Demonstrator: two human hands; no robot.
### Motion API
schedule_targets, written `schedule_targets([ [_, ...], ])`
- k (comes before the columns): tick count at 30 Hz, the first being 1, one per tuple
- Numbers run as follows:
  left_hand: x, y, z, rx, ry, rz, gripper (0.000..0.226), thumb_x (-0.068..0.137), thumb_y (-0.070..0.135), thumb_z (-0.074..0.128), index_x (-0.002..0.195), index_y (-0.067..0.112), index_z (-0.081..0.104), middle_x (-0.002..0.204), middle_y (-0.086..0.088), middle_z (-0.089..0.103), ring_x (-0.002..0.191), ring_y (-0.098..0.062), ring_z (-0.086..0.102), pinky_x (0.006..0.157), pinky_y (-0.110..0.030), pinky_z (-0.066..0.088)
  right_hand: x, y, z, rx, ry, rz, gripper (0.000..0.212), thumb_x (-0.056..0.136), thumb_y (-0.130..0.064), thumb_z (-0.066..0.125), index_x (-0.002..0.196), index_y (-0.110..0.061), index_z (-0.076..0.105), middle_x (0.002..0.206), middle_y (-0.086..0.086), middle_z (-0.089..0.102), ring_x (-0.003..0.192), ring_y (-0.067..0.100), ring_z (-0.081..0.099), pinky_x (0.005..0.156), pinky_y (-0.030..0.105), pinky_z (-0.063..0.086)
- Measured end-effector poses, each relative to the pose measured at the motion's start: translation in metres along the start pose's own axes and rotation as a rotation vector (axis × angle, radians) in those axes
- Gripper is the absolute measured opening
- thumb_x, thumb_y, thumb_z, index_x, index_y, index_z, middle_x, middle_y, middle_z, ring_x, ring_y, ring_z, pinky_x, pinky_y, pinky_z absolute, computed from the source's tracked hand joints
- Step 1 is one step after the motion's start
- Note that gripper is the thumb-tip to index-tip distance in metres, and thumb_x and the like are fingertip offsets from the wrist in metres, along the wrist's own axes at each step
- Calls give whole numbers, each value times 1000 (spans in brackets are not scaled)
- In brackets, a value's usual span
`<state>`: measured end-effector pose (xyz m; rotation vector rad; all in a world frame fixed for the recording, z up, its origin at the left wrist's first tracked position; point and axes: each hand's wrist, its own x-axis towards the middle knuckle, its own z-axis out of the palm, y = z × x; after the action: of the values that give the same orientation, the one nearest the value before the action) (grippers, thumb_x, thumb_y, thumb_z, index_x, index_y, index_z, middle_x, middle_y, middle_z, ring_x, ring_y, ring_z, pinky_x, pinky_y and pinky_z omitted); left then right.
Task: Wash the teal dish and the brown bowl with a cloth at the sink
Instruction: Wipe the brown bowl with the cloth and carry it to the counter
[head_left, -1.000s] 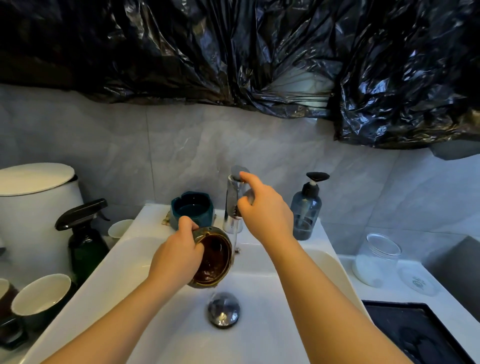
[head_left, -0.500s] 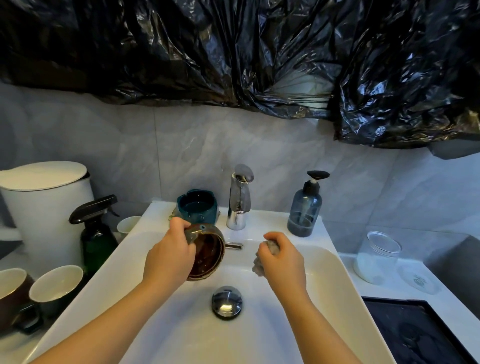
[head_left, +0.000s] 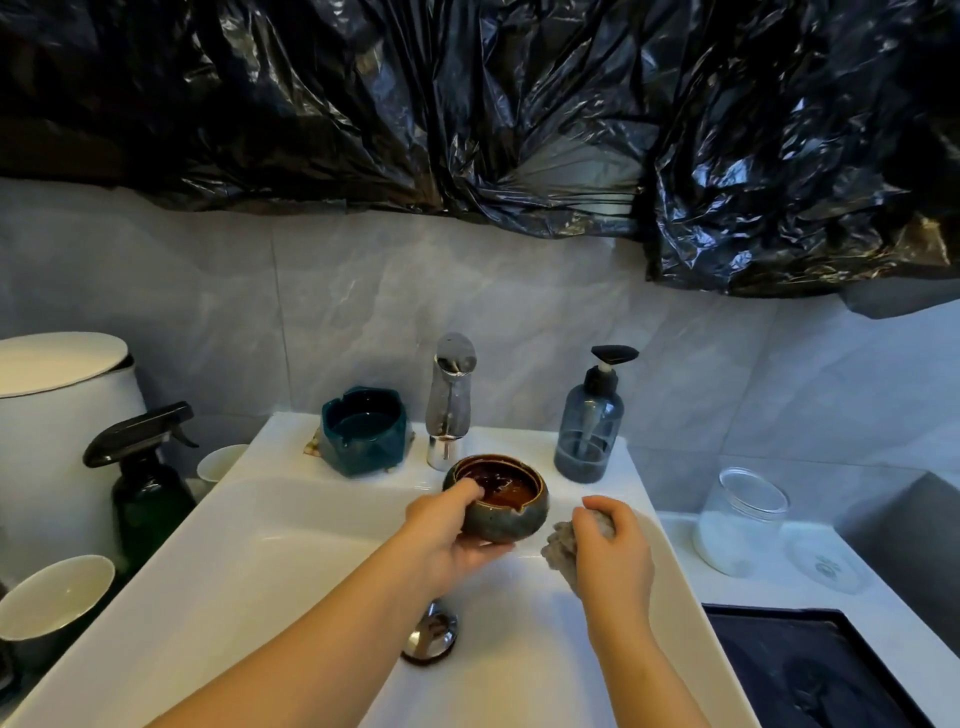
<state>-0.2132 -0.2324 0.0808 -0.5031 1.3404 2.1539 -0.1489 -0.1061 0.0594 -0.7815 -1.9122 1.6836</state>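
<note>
Over the sink, left fingers grip the upright brown bowl; right fingers clutch the cloth.

wall: grey marbled tiles, vertical seam at left | top: crumpled black plastic sheeting draped over upper wall, glossy highlights | sink: white, rectangular, against wall | right: white counter, black tray at near edge | left: white lidded bin | light: dim, cool

left hand grips brown bowl upright over sink | right hand clutches cloth just beside bowl | teal dish on ledge beside faucet
</note>
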Motion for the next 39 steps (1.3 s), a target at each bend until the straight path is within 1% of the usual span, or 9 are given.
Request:
schedule_targets([
  [4, 20, 0, 29, -70, 18, 81, 57, 86, 10, 63, 136, 6, 35, 136, -23, 48, 117, -41, 54, 74, -47, 54, 1, 12, 3, 54, 12, 45, 13, 89, -11, 53, 95, -20, 61, 74, 5, 63, 70, 20, 62, 69, 36, 56],
  [10, 49, 1, 39, -99, 120, 172, 58, 83, 11, 67, 134, 13, 37, 135, -20, 49, 111, -41, 58, 53, -43, 55, 5, 8, 7, 127, -23, 72, 12, 89, -11, 54, 94, -20, 61, 70, 6, 64, 64, 19, 62, 64, 33, 57],
  [15, 59, 4, 47, -169, 149, 165, 56, 86, 14, 65, 135, 13, 38, 138, -18, 48, 118, -42, 53, 78, -52, 56, 6, 6, 6, 102, -34, 38, 11, 91, -15, 54, 98, -20, 60, 73, -2, 62, 65, 9, 60, 50, 12, 46],
  [22, 62, 10, 48, 5, 266, 125, 48, 90, 5, 55, 136, 9, 40, 138, -14, 49, 125, -30, 48, 96, -49, 44, 8, 7, 7, 150, -67, 90, 12, 90, -12, 54, 96, -18, 62, 72, 4, 64, 65, 17, 62, 62, 29, 57],
  [25, 61, 16, 43, 15, 238, 119, 43, 92, -2, 48, 133, 8, 44, 133, -15, 54, 120, -27, 53, 84, -38, 46, 6, 7, 9, 196, -97, 117, 12, 90, -11, 54, 97, -17, 62, 73, 8, 65, 68, 22, 64, 66, 33, 59],
  [28, 61, 16, 34, 63, 230, 181, 43, 91, -10, 45, 131, 7, 47, 130, -19, 55, 117, -30, 56, 86, -36, 49, 5, 8, 12, 188, -106, 133, 13, 90, -12, 54, 101, -18, 58, 76, 8, 65, 73, 23, 65, 62, 29, 58],
  [31, 53, 14, 21, 150, 174, 296, 42, 90, -10, 47, 128, 9, 50, 131, -14, 52, 116, -29, 53, 90, -35, 48, 5, 8, 12, 192, -132, 151, 17, 89, -14, 56, 104, -20, 51, 81, 11, 66, 80, 28, 67, 62, 29, 58],
  [35, 26, -2, -15, 658, -25, 472, 25, 94, 11, 52, 114, 25, 54, 124, -3, 53, 110, -20, 53, 86, -32, 48, 1, 5, 14, 79, -242, 144, 10, 90, -23, 58, 98, -19, 54, 92, 8, 63, 82, 22, 64, 52, 22, 51],
  [39, 8, -13, -54, 876, -352, 238, 39, 87, 32, 63, 121, 38, 44, 122, 6, 56, 111, -15, 57, 88, -33, 50, -6, -2, 31, 91, -467, 141, 6, 87, -21, 60, 92, -19, 63, 89, 7, 64, 80, 18, 62, 63, 28, 55],
])
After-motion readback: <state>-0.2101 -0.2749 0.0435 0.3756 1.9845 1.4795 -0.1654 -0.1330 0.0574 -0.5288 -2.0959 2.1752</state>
